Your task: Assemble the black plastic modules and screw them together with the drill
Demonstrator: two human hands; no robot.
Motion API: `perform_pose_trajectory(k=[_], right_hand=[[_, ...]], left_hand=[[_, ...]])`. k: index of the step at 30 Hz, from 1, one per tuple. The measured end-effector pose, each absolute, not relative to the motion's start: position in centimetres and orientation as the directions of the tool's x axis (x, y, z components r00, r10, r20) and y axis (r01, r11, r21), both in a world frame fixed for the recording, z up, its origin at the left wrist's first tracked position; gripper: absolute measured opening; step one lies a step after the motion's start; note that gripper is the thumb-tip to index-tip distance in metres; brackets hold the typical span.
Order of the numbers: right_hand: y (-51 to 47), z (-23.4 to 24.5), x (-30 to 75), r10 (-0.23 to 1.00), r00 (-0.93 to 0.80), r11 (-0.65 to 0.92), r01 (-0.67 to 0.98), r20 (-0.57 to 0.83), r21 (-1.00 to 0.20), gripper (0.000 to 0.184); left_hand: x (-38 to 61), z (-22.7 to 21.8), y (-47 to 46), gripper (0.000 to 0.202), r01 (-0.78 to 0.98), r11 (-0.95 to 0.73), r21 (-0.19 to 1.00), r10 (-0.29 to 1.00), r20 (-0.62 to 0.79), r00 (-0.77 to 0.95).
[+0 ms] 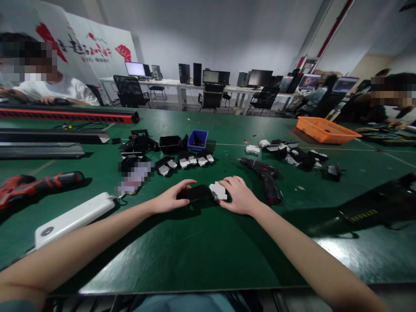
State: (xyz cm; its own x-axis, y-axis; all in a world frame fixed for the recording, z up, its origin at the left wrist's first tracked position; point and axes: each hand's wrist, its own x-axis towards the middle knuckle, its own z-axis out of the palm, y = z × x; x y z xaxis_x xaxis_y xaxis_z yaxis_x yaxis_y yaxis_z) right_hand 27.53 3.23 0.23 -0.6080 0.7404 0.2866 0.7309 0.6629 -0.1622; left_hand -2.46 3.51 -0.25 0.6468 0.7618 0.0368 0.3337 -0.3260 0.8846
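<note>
Near the middle of the green table (182,255), my left hand (172,197) is closed around one end of a black plastic part (199,193). My right hand (239,195) grips a small white plastic piece (218,190) against the other end of that black part. The two pieces appear to touch, though I cannot tell whether they are joined. Beyond my hands stand several black parts with white pieces (188,161) in a row. To the right of my right hand lies a black cordless drill (263,173), its bit pointing left.
Behind the row sit a blue bin (197,140) and a black bin (170,144). An orange tray (326,129) is at the far right. A white power strip (76,219) and a red-black tool (42,186) lie left; a black cylindrical object (380,201) lies right. Other people sit around the table.
</note>
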Motion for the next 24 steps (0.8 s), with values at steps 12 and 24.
perform_pose_trajectory(k=[12,24], right_hand=[[2.6,0.3,26.4,0.683,-0.667,0.729,0.645,0.298,-0.228,0.062],[3.0,-0.9,27.1,0.604,-0.519,0.77,0.575,0.605,-0.275,0.063]], left_hand=[[-2.5,0.7,3.0,0.041,0.451,-0.478,0.753,0.701,0.018,0.713],[-3.0,-0.6,4.4,0.042,0.023,0.051,0.998,0.836,-0.055,0.546]])
